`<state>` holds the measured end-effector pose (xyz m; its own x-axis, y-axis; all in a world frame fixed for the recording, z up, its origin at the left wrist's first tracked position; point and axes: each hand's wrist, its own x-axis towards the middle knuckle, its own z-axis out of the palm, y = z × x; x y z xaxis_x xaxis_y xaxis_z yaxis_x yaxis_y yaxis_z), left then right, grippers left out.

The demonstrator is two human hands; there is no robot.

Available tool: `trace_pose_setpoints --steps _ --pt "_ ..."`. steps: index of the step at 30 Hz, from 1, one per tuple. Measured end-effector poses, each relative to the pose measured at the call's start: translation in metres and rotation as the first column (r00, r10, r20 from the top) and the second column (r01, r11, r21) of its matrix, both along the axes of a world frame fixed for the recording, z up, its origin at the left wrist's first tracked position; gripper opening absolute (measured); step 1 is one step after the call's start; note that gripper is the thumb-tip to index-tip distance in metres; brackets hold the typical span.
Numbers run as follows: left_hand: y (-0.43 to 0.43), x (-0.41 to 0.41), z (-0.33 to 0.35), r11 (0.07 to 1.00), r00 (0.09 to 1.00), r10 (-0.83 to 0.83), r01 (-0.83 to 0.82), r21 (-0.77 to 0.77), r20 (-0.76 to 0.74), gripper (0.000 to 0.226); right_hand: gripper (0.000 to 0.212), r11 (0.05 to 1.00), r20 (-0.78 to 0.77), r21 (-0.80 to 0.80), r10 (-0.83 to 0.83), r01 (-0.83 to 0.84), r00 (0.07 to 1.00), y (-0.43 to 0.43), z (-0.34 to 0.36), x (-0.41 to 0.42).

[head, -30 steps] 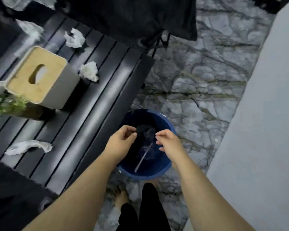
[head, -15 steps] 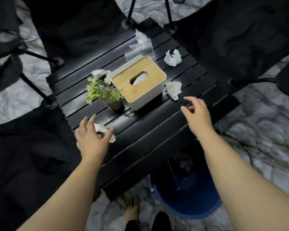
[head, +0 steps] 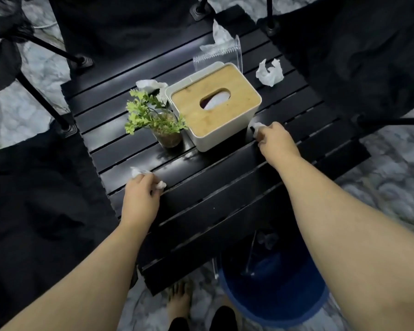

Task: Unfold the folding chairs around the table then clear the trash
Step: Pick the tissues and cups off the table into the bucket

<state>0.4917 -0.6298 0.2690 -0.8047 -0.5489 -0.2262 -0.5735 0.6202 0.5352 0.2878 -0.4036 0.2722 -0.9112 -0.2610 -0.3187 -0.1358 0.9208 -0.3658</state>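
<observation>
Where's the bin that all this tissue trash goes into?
The blue bin stands on the marble floor at the bottom right of the head view, beside the near corner of the black slatted table and under the right forearm.

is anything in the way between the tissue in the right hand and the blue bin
Nothing visible. The right hand grips a crumpled tissue by the tissue box; the blue bin sits open on the floor below the table edge.

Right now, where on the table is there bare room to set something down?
Bare slats run along the near edge of the table, between the left hand and right hand. Crowded around the tissue box, plant and crumpled tissue.
</observation>
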Motion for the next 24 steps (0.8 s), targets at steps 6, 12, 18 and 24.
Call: trace_pose_setpoints --steps 6,12,18,24 --pt "0.065 0.008 0.037 0.922 0.999 0.046 -0.032 0.387 -0.028 0.015 0.014 0.772 0.276 -0.47 -0.332 0.428 0.902 0.04 0.024 0.094" --pt "0.17 0.015 0.043 0.877 0.968 -0.247 0.244 0.415 -0.048 0.025 0.007 0.563 0.402 -0.376 -0.616 0.736 0.677 0.099 0.015 0.208" --pt "0.243 0.008 0.014 0.817 0.83 -0.53 0.443 0.371 0.176 0.007 0.035 0.394 0.633 -0.151 -0.666 0.907 0.395 0.144 -0.032 0.253" --pt "0.23 -0.005 0.016 0.808 0.779 -0.538 0.368 0.461 0.321 0.037 0.04 0.445 0.655 -0.136 -0.63 0.885 0.417 0.177 -0.021 0.24"
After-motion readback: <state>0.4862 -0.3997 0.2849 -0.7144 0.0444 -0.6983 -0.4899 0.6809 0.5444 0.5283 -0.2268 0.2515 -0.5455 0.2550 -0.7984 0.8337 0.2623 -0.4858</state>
